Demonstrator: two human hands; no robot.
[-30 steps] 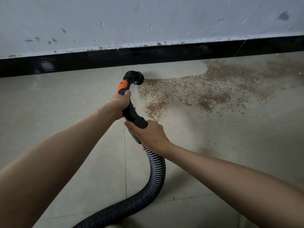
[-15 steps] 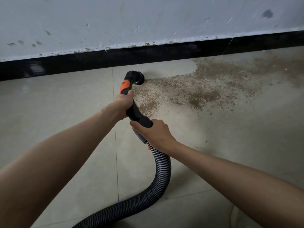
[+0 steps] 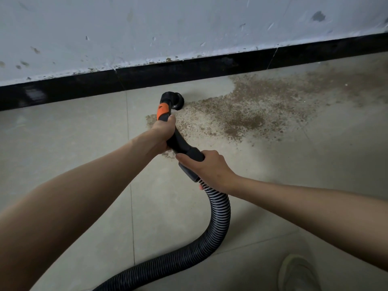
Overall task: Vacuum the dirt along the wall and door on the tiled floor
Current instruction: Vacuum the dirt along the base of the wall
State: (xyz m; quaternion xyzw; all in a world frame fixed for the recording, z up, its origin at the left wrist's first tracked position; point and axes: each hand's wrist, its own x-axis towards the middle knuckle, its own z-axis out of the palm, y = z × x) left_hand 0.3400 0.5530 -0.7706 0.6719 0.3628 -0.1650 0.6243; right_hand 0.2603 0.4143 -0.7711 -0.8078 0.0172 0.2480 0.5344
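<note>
**Dirt patch at the baseboard, both hands on the vacuum handle**

Dirt [image 3: 241, 114] is lying as a brown, grainy patch on the tiled floor [image 3: 63, 148], spreading right from the nozzle along the foot of the black baseboard [image 3: 189, 68]. A cleaner wedge of tile is showing between the patch and the baseboard just right of the nozzle. A small smear of grit is also sitting just left of the nozzle, and a little more is showing under the handle.

Nozzle [image 3: 177, 100], round and black, is sitting on the floor near the baseboard, at the left edge of the patch. Behind it, the curved black handle [image 3: 180, 141] with its orange band [image 3: 162, 110] is running back toward the person.

Left hand [image 3: 162, 133] is gripping the handle just below the orange band, fingers wrapped round it, thumb lying along the top. Right hand [image 3: 210, 166] is gripping the grey cuff where the handle is joining the ribbed hose [image 3: 218, 223], fingers curled over it. The two hands are sitting apart on the handle, left nearer the nozzle.

The hose is looping down from the right hand and curving away to the lower left, out of view.

White wall [image 3: 189, 28] above the baseboard is showing chips and scuffs. A pale shoe [image 3: 298, 271] is standing on the floor well back from the nozzle, at the lower right.
</note>
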